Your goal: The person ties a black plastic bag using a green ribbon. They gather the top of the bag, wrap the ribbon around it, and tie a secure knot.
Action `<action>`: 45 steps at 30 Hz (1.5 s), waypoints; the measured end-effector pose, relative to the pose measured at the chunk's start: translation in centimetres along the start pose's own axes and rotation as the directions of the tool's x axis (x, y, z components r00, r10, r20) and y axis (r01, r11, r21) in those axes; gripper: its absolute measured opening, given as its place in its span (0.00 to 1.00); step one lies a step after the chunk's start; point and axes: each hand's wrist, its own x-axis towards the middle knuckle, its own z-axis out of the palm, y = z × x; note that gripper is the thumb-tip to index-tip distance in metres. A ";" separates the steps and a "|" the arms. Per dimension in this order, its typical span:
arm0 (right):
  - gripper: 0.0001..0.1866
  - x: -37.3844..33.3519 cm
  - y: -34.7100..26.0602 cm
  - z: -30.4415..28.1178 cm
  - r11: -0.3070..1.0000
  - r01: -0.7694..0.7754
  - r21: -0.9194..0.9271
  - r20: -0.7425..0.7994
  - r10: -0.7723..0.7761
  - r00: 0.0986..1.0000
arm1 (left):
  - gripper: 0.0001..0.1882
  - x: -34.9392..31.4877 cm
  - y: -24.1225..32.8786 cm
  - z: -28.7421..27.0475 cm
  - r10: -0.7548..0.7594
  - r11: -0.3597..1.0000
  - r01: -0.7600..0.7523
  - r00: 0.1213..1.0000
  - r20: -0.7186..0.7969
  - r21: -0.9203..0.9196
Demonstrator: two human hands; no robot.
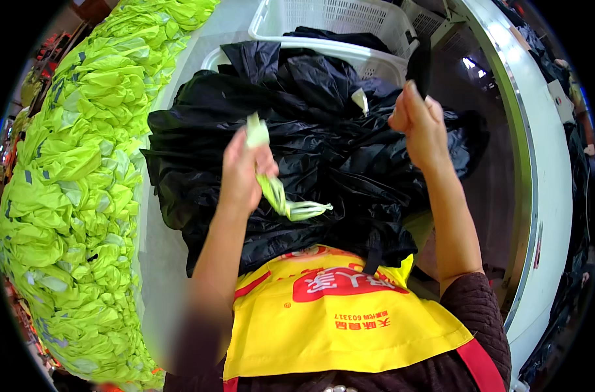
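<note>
My left hand (pixel 243 171) is closed around a bundle of thin, pale yellow-green strips (pixel 281 201). Its loose ends trail to the right, and a pale flat end sticks up above the fingers. Below and between both hands lies a large heap of shiny black fabric (pixel 297 157). My right hand (pixel 420 124) is raised over the heap's right side, its fingers pressed together. Whatever they hold, if anything, I cannot make out. A small white tag-like piece (pixel 360 101) shows against the black fabric, left of my right hand.
Bright yellow-green garments (pixel 82 189) are piled along the left. A white plastic basket (pixel 337 19) with black cloth stands at the far side, another white basket rim (pixel 382 62) behind the heap. A pale table edge with a metal rim (pixel 539 150) curves along the right.
</note>
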 end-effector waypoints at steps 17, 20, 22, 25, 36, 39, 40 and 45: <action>0.17 9.7 8.3 0.2 0.996 -0.086 0.000 0.105 0.086 0.991 | 0.07 24.2 -1.1 14.9 -0.095 0.796 -0.034 0.979 0.180 0.605; 0.11 11.8 10.2 -1.2 0.995 -0.098 0.031 0.022 0.098 0.995 | 0.12 23.4 -2.4 16.0 -0.106 0.819 -0.070 0.957 0.270 0.569; 0.11 11.6 10.7 -2.4 0.988 -0.117 0.102 -0.020 0.120 0.993 | 0.19 22.3 -3.0 16.2 0.012 0.753 -0.214 0.950 0.312 0.623; 0.13 11.8 11.1 -3.4 0.981 -0.137 0.138 -0.064 0.147 0.987 | 0.23 23.4 -4.3 12.3 -0.199 0.839 0.085 0.967 0.157 0.538; 0.16 14.0 10.4 -4.8 0.691 0.109 -0.715 -0.069 -0.226 0.972 | 0.10 22.4 -13.9 8.5 0.145 0.596 -0.222 0.975 0.169 0.772; 0.16 12.4 8.1 -4.2 0.390 0.233 -0.891 0.054 -0.420 0.906 | 0.14 24.4 -13.6 6.6 0.013 0.463 -0.114 0.993 0.121 0.879; 0.16 12.3 7.8 -3.9 0.413 0.236 -0.880 0.078 -0.363 0.929 | 0.16 24.3 -13.3 6.6 -0.035 0.389 -0.142 0.985 0.169 0.910; 0.19 13.0 8.1 -3.2 0.489 0.418 -0.766 0.317 -0.279 0.907 | 0.17 22.9 -12.6 7.6 0.021 0.473 -0.453 0.864 0.504 0.756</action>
